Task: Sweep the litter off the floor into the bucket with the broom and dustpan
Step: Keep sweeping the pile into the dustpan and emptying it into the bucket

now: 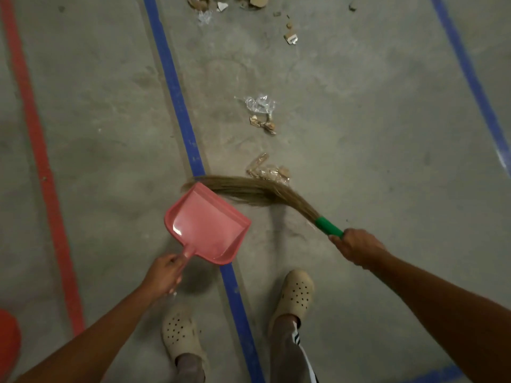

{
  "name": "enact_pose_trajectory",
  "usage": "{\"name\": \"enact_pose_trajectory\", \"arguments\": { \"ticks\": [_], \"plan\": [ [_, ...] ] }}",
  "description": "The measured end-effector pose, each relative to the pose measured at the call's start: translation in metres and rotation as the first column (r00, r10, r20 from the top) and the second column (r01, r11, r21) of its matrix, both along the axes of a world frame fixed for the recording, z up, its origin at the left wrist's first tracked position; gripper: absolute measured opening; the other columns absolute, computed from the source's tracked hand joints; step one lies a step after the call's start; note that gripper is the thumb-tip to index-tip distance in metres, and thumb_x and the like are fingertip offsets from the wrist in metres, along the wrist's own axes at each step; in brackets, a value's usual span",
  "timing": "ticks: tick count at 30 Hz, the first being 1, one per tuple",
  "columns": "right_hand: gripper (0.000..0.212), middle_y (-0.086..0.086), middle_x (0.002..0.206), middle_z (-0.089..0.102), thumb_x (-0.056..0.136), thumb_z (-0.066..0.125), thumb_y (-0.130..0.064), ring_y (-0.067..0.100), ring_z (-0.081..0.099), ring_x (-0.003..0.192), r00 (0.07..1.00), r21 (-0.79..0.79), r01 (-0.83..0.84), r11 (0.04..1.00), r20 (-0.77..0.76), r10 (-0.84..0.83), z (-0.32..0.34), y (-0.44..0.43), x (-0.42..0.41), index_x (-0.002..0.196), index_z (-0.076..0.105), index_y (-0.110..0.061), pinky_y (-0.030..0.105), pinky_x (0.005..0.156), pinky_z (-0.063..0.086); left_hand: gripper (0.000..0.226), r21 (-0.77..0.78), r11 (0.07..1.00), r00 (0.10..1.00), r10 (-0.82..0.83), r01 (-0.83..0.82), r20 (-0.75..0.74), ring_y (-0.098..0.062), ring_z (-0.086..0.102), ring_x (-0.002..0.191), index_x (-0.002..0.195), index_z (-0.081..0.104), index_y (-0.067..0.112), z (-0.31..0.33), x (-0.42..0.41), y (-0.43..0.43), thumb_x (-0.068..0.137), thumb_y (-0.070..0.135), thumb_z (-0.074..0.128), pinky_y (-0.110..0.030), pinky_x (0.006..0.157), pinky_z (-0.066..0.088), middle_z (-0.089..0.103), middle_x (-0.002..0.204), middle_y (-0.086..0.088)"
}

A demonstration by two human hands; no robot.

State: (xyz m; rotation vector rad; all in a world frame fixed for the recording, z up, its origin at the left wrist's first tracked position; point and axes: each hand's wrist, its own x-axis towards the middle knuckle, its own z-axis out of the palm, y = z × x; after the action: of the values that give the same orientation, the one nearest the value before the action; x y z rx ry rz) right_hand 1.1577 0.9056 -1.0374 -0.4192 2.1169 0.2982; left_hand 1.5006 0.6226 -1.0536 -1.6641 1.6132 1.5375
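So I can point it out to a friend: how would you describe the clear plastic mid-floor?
Follow the blue line up the floor past the broom. Right of it, mid-floor, lies the clear plastic wrapper. It is glassy and colourless, whereas the scraps at its near side are brown.

The pink plastic dustpan [206, 225] is glossy. The tan grass broom [249, 190] has a green grip [329, 226]. The mottled grey concrete floor [359, 134] carries a blue stripe [177, 98] beneath the dustpan and a red stripe [41, 150] left of it. The beige clogs [297, 294] are dotted with holes.
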Motion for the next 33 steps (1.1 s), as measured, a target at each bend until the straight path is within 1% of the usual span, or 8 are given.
{"name": "enact_pose_trajectory", "arguments": {
  "ticks": [3,6,9,14,19,26,30,33],
  "plan": [
    [0.055,0.003,0.079,0.062,0.103,0.039,-0.057,0.015,0.064,0.057,0.997,-0.039,-0.06,0.997,-0.057,0.058,0.006,-0.028,-0.054,0.118,0.061,-0.01,0.027,0.048,0.051,0.053,-0.018,1.0,1.0,0.02,-0.02,-0.006,-0.017,0.035,0.035,0.072,0.048,0.012,0.009,-0.043,0.012,0.092,0.059,0.062,-0.019,0.036,0.027,0.048,0.053,-0.011],
    [0.057,0.006,0.075,0.063,0.102,0.039,-0.059,0.019,0.067,0.057,0.996,-0.113,0.021,0.993,-0.084,-0.031,0.017,-0.051,-0.095,0.111,0.061,-0.007,0.032,0.053,0.058,0.052,-0.034,0.999,0.999,0.027,-0.028,-0.041,-0.017,0.034,0.035,0.076,0.047,0.01,0.02,-0.09,0.016,0.091,0.058,0.06,-0.02,0.035,0.027,0.047,0.057,-0.014],
    [0.055,0.009,0.082,0.064,0.103,0.037,-0.059,0.023,0.069,0.063,0.988,-0.215,0.118,0.97,-0.072,-0.136,0.032,-0.064,-0.12,0.109,0.056,-0.008,0.036,0.057,0.062,0.053,-0.054,0.998,0.997,0.037,-0.041,-0.073,-0.016,0.033,0.033,0.076,0.048,0.009,0.027,-0.127,0.012,0.091,0.057,0.064,-0.019,0.033,0.025,0.047,0.058,-0.015],
    [0.053,0.01,0.084,0.064,0.101,0.036,-0.063,0.026,0.067,0.068,0.987,-0.31,0.085,0.947,-0.106,-0.123,0.06,-0.053,-0.133,0.104,0.056,-0.014,0.043,0.065,0.062,0.043,-0.065,0.995,0.993,0.07,-0.076,-0.092,-0.016,0.036,0.034,0.078,0.048,0.008,0.044,-0.172,0.0,0.098,0.044,0.059,-0.018,0.037,0.026,0.049,0.056,-0.011],
    [0.054,0.006,0.082,0.065,0.097,0.034,-0.069,0.024,0.065,0.071,0.986,-0.275,0.038,0.961,-0.148,-0.081,0.067,-0.037,-0.136,0.099,0.056,-0.019,0.043,0.069,0.06,0.044,-0.043,0.992,0.983,0.111,-0.119,-0.144,-0.016,0.036,0.036,0.077,0.048,0.008,0.055,-0.203,-0.025,0.098,0.044,0.06,-0.019,0.037,0.025,0.047,0.054,-0.011],
    [0.047,0.004,0.081,0.065,0.103,0.036,-0.057,0.017,0.069,0.065,0.972,-0.055,0.202,0.978,-0.11,-0.207,0.041,-0.073,-0.166,0.097,0.054,-0.014,0.038,0.064,0.063,0.046,-0.07,0.993,0.985,0.089,-0.1,-0.147,-0.017,0.04,0.035,0.074,0.05,0.006,0.026,-0.239,-0.1,0.099,0.044,0.058,-0.021,0.041,0.028,0.05,0.052,-0.01],
    [0.053,0.01,0.087,0.066,0.105,0.033,-0.054,0.025,0.069,0.074,0.952,-0.055,0.247,0.967,-0.173,-0.253,0.017,-0.13,-0.199,0.099,0.057,-0.007,0.04,0.07,0.061,0.052,-0.069,0.995,0.988,0.064,-0.074,-0.141,-0.017,0.039,0.037,0.072,0.05,0.008,-0.003,-0.262,-0.148,0.095,0.053,0.061,-0.019,0.037,0.028,0.051,0.054,-0.011],
    [0.058,0.011,0.081,0.065,0.104,0.033,-0.057,0.024,0.067,0.064,0.934,-0.129,0.277,0.952,-0.197,-0.298,0.008,-0.193,-0.227,0.099,0.057,-0.005,0.033,0.053,0.054,0.048,-0.041,0.999,0.99,0.029,-0.035,-0.138,-0.017,0.038,0.036,0.073,0.046,0.01,-0.02,-0.279,-0.187,0.098,0.048,0.06,-0.02,0.037,0.028,0.049,0.053,-0.01]
  ]
}}
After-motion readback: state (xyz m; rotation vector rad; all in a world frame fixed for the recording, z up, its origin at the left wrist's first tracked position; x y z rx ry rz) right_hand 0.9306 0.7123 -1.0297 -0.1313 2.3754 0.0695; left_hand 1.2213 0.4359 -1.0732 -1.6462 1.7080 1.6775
